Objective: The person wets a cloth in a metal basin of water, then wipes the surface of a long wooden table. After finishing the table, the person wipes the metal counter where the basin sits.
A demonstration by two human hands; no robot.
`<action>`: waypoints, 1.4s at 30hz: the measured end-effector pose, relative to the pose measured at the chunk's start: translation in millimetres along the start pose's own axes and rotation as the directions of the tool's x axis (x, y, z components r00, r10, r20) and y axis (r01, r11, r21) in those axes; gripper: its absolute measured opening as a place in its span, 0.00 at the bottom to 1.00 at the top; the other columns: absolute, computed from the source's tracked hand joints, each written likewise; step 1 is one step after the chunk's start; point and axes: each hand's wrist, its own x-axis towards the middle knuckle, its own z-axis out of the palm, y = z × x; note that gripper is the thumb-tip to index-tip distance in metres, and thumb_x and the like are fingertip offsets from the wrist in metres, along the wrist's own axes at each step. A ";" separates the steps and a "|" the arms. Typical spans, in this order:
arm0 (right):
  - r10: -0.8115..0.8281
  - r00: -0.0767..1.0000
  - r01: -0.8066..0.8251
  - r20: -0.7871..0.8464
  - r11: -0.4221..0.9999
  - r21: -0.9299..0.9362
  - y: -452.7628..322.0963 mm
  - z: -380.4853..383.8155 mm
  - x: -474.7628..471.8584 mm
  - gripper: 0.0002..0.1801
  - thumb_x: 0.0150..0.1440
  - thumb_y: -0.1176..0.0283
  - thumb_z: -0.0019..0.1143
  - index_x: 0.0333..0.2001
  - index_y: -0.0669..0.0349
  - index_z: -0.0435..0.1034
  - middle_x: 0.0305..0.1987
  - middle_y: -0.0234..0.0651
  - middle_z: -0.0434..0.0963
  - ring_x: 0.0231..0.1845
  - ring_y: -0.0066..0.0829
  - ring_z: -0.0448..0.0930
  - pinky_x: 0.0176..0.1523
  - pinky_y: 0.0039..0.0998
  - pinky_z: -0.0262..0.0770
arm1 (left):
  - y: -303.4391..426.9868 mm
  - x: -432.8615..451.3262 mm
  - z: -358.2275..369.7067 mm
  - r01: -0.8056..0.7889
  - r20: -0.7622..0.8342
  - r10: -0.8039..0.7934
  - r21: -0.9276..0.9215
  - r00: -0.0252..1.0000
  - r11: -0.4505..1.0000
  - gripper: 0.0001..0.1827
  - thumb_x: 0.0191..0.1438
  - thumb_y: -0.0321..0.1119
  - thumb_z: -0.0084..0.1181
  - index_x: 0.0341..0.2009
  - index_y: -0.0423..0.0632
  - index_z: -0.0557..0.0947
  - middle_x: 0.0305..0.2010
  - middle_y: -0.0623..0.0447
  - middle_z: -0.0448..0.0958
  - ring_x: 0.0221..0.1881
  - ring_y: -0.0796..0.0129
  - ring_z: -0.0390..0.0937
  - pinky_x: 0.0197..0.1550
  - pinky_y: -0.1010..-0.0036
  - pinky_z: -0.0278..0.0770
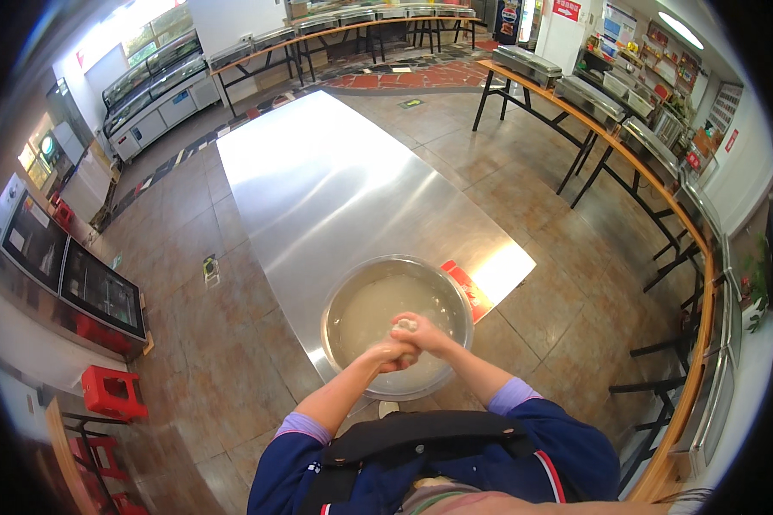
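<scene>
A large round metal basin (332, 328) of cloudy, whitish liquid (380, 302) stands at the near end of a stainless steel table (309, 212). Over the liquid, my two hands are pressed together around a pale, wet lump (404, 325); whether it is dough or cloth I cannot tell. My right hand (422, 335) wraps its upper end, where a bit of it shows past the fingers. Just below and to the left, my left hand (393, 354) closes on the lower part. Most of the lump is hidden by my fingers.
A red printed sheet or packet (469, 290) lies partly under the basin's right side. Food warmers (589, 100) line a long wooden-topped table (557, 90) on the right. An oven-like cabinet (103, 290) and a red plastic stool (113, 393) stand left, with a display fridge (161, 96) farther back.
</scene>
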 end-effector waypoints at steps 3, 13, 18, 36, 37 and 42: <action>-0.062 0.998 0.059 -0.008 0.986 -0.158 3.8 4.9 0.2 0.22 0.50 0.62 0.63 0.46 0.58 0.69 0.39 0.35 0.75 0.41 0.23 0.74 0.43 0.27 0.73 | -7.5 34.9 -9.7 0.127 -0.177 -0.047 0.475 0.983 0.871 0.06 0.46 0.29 0.57 0.29 0.50 0.74 0.26 0.54 0.73 0.26 0.76 0.71 0.15 0.77 0.64; 0.068 0.960 -0.156 -0.271 0.935 -0.318 56.3 24.2 16.3 0.13 0.52 0.64 0.58 0.36 0.61 0.70 0.36 0.35 0.75 0.37 0.24 0.74 0.39 0.29 0.72 | -55.8 65.6 -57.9 -0.048 0.018 0.647 0.998 0.763 0.030 0.32 0.40 0.36 0.62 0.53 0.48 0.70 0.38 0.33 0.76 0.42 0.45 0.76 0.44 0.56 0.74; 0.244 0.970 -0.244 -0.010 0.970 -0.015 40.5 -0.2 14.0 0.10 0.50 0.69 0.57 0.35 0.61 0.70 0.36 0.36 0.74 0.38 0.26 0.75 0.38 0.30 0.73 | -34.8 2.2 -8.7 -0.190 -0.142 0.610 0.874 0.780 0.447 0.48 0.44 0.39 0.65 0.65 0.52 0.50 0.59 0.36 0.62 0.55 0.49 0.69 0.52 0.56 0.72; 0.315 0.932 -0.322 -0.183 0.947 -0.012 -39.6 7.9 -2.6 0.15 0.49 0.63 0.61 0.35 0.60 0.69 0.26 0.32 0.73 0.26 0.22 0.73 0.22 0.24 0.70 | 25.1 -5.6 33.8 -0.056 -0.073 0.074 0.220 0.995 0.974 0.12 0.45 0.26 0.55 0.35 0.50 0.71 0.24 0.54 0.70 0.18 0.76 0.66 0.12 0.83 0.53; 0.218 0.956 -0.240 -0.195 0.966 -0.092 -31.5 9.0 1.3 0.15 0.48 0.63 0.62 0.34 0.60 0.69 0.26 0.33 0.72 0.25 0.22 0.73 0.22 0.25 0.70 | 26.0 -2.0 35.8 -0.039 -0.111 0.068 0.245 0.991 0.969 0.10 0.44 0.26 0.55 0.33 0.50 0.71 0.21 0.54 0.68 0.15 0.76 0.64 0.10 0.82 0.51; 0.100 0.958 -0.159 -0.268 0.965 -0.210 11.7 5.7 21.6 0.12 0.46 0.67 0.61 0.31 0.60 0.69 0.25 0.33 0.72 0.26 0.23 0.72 0.26 0.28 0.70 | 23.4 1.3 44.3 -0.043 -0.201 0.271 0.725 0.941 0.688 0.07 0.43 0.30 0.58 0.28 0.49 0.72 0.13 0.57 0.63 0.11 0.75 0.60 0.10 0.76 0.49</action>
